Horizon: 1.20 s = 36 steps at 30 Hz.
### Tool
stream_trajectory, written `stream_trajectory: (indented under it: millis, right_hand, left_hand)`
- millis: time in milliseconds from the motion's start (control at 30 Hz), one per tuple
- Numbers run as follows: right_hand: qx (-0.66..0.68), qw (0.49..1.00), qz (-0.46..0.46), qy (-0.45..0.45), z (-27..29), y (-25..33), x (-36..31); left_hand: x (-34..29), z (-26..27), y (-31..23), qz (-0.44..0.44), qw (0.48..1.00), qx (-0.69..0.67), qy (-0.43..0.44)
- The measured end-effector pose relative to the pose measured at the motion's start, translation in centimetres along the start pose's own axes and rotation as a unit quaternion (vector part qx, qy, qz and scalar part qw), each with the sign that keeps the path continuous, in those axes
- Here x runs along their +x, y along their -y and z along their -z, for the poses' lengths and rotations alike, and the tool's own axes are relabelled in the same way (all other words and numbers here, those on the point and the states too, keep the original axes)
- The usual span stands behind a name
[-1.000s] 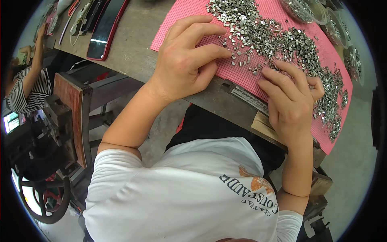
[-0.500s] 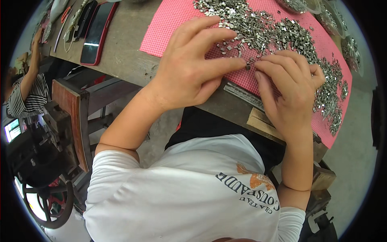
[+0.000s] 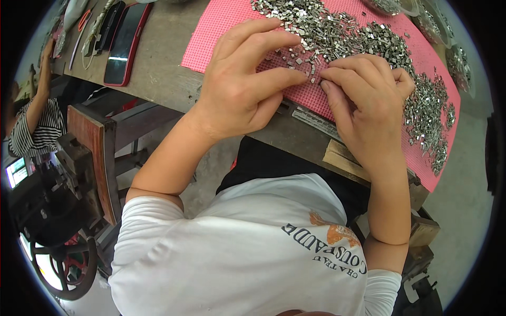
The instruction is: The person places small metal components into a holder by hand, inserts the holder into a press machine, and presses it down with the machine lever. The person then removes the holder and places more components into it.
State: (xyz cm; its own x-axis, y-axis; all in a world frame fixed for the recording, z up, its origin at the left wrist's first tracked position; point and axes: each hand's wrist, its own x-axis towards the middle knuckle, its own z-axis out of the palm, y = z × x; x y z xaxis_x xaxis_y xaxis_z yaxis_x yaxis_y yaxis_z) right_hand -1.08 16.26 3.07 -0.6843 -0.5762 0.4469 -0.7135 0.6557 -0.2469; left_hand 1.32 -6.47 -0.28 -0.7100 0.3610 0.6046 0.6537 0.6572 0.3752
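Many small shiny metal pieces (image 3: 337, 39) lie heaped and scattered on a pink textured mat (image 3: 211, 39). Over the mat's near edge, my left hand (image 3: 242, 79) is open, fingers spread and the index stretched toward a few loose pieces. Across a small gap, my right hand (image 3: 369, 95) has its thumb and index fingertips pinched together. A small dark metal piece seems to be between those tips, mostly covered by them. The right hand's other fingers curl beside the heap.
A grey metal strip (image 3: 315, 121) and a wooden block (image 3: 345, 159) sit along the table's near edge. A red-edged phone (image 3: 126, 47) lies at the left. Clear bags (image 3: 458, 68) of metal pieces stand far right. Another person's striped sleeve (image 3: 34, 126) shows at far left.
Both hands have shifted slightly left. My right thumb and index have closed together, and the dark pieces that lay by the left index tip no longer show there.
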Motion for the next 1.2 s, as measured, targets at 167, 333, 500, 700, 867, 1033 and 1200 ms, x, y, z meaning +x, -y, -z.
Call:
stream_trajectory:
  millis: [167,333,500,700,867,1033,1200]
  right_hand:
    - [0.004,1.0,0.004,0.001,-0.5,0.3,0.2]
    - [0.01,1.0,0.009,0.008,-0.6,0.6,0.3]
    - [0.017,1.0,-0.007,0.025,-0.6,0.5,0.3]
    - [0.065,0.997,-0.037,0.03,-0.7,0.2,0.6]
    - [0.063,0.997,0.01,0.05,-0.4,-0.2,1.8]
    - [0.028,0.994,0.051,0.088,-0.5,-0.3,2.6]
    - [-0.001,0.992,0.065,0.105,-0.1,-0.2,3.3]
  left_hand:
    - [-0.2,0.0,0.2,0.019,0.999,0.003,-0.027]
    - [-0.2,0.0,0.1,0.054,0.997,0.005,-0.057]
    - [-0.1,0.1,0.3,0.069,0.996,0.012,-0.063]
    - [-0.1,-0.1,0.0,0.08,0.995,0.005,-0.06]
    - [0.0,0.1,0.2,0.077,0.995,0.007,-0.057]
    - [-0.3,0.9,0.6,0.167,0.984,-0.046,-0.036]
    - [1.0,1.6,2.1,0.128,0.989,-0.07,0.015]
